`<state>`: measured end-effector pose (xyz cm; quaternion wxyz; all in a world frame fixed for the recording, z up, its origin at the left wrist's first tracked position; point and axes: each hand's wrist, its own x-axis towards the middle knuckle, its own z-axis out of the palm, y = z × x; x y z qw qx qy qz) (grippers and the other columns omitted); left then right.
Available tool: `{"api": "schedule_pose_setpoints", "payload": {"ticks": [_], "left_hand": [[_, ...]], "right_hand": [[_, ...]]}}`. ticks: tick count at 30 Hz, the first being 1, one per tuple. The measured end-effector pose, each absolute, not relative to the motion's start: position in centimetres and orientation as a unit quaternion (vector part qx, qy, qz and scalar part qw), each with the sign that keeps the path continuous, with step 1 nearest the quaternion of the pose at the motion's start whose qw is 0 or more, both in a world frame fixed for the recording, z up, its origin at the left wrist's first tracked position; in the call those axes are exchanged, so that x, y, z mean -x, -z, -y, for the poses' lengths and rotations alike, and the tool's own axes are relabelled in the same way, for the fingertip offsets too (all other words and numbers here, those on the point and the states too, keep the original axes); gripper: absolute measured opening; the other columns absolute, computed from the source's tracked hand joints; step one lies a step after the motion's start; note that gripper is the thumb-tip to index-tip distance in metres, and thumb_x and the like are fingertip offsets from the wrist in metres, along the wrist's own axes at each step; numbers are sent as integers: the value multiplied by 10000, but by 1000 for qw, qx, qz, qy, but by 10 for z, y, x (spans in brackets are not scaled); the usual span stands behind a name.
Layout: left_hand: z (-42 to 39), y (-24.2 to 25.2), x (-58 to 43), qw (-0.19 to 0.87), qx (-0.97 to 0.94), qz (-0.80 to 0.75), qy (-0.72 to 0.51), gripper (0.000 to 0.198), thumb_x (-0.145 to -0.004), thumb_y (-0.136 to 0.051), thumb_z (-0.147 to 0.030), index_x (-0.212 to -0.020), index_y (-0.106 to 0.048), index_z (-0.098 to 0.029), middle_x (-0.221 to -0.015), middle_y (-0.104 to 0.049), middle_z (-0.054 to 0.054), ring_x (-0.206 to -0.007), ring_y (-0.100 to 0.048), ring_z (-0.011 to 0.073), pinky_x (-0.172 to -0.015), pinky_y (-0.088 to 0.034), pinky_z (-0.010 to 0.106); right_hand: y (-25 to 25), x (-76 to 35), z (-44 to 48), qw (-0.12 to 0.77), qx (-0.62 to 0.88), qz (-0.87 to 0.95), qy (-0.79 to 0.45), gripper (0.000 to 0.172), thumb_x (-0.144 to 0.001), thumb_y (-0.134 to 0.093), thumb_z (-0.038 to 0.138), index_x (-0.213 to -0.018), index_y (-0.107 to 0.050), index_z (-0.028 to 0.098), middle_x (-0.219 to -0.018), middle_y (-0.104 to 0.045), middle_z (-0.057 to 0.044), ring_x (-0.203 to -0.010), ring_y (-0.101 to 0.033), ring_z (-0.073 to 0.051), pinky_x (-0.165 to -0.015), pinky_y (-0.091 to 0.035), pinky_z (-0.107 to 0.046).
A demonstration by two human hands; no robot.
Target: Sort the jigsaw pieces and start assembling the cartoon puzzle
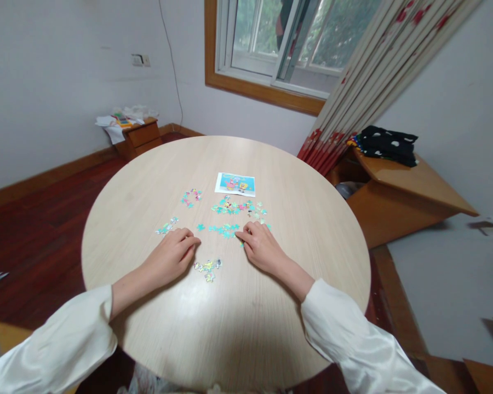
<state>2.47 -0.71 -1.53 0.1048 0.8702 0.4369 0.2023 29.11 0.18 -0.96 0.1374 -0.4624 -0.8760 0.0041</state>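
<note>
Both my hands rest low over the round table among small jigsaw puzzle pieces. My left hand is closed, thumb and fingers drawn together; whether a piece is between them is hidden. Just beyond it lie some pale turquoise pieces and one lone turquoise piece. My right hand is closed in a pinch, its fingertips at the right end of a row of turquoise pieces. What the pinch holds cannot be made out. Between the hands and nearer me sits a cluster of yellowish pieces.
A printed cartoon picture lies on the pale wooden table. Before it is a mixed pile of pieces; a pink-and-turquoise group lies to the left. A wooden cabinet with dark cloth stands at right, below the curtain.
</note>
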Motion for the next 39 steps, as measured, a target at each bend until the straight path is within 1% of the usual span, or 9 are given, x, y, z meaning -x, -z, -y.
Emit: {"api": "schedule_pose_setpoints", "payload": {"ticks": [6, 11, 14, 18, 25, 30, 32, 35, 39], "left_hand": [[9, 18, -24, 113, -865, -432, -227, 291, -891, -373, -198, -953, -654, -155, -904, -616, 93, -851, -569, 216, -780, -469, 384], [15, 15, -26, 102, -856, -411, -296, 271, -899, -376, -178, -927, -646, -168, -861, -619, 72, -830, -576, 193, -755, -472, 344], [17, 13, -28, 88, -852, -402, -323, 255, -898, -390, -167, -916, -644, -164, -856, -622, 73, -818, -577, 188, -747, -472, 339], [18, 13, -30, 98, -853, -403, -317, 259, -889, -396, -162, -921, -652, -169, -860, -633, 76, -825, -581, 196, -737, -477, 343], [16, 17, -30, 100, -851, -406, -318, 262, -881, -396, -172, -908, -657, -172, -854, -636, 75, -809, -582, 192, -743, -484, 351], [18, 17, -27, 96, -848, -407, -326, 257, -883, -399, -173, -907, -654, -174, -848, -631, 69, -801, -584, 190, -734, -486, 340], [19, 17, -26, 88, -845, -405, -338, 249, -884, -402, -168, -902, -651, -165, -836, -624, 67, -786, -584, 186, -722, -482, 331], [18, 20, -26, 91, -843, -405, -343, 251, -884, -402, -167, -907, -652, -164, -833, -622, 67, -784, -583, 185, -723, -479, 328], [17, 24, -30, 110, -847, -397, -336, 262, -877, -401, -169, -916, -659, -173, -837, -628, 70, -800, -583, 192, -738, -477, 336]], "right_hand": [[7, -288, 8, 127, 458, 880, -3, 298, -851, -448, 41, -1008, -668, 165, -883, -544, -90, -846, -430, -203, -733, -305, -322], [6, -281, 33, 118, 412, 903, -19, 295, -864, -432, 56, -1046, -644, 151, -865, -542, -90, -815, -411, -200, -716, -305, -321], [8, -280, 46, 122, 412, 902, -31, 327, -868, -412, 51, -1108, -619, 134, -864, -549, -93, -818, -410, -203, -717, -315, -323], [12, -285, 49, 133, 438, 888, -40, 354, -865, -410, 40, -1143, -605, 140, -882, -555, -96, -837, -422, -207, -719, -319, -324], [11, -289, 14, 128, 480, 868, -20, 337, -854, -422, 58, -1087, -642, 160, -917, -552, -106, -876, -432, -223, -758, -329, -344], [6, -299, -6, 160, 502, 849, -32, 378, -844, -398, 53, -1115, -638, 162, -961, -557, -111, -900, -443, -227, -777, -347, -357], [5, -304, 2, 167, 495, 852, -23, 374, -848, -392, 49, -1115, -634, 149, -953, -559, -114, -890, -443, -226, -774, -347, -354], [8, -304, 28, 147, 478, 866, -9, 351, -858, -397, 51, -1104, -634, 130, -893, -558, -112, -845, -430, -221, -745, -338, -344], [12, -292, 63, 115, 430, 895, -9, 365, -875, -395, 75, -1179, -593, 119, -860, -558, -105, -798, -414, -213, -709, -325, -337]]}}
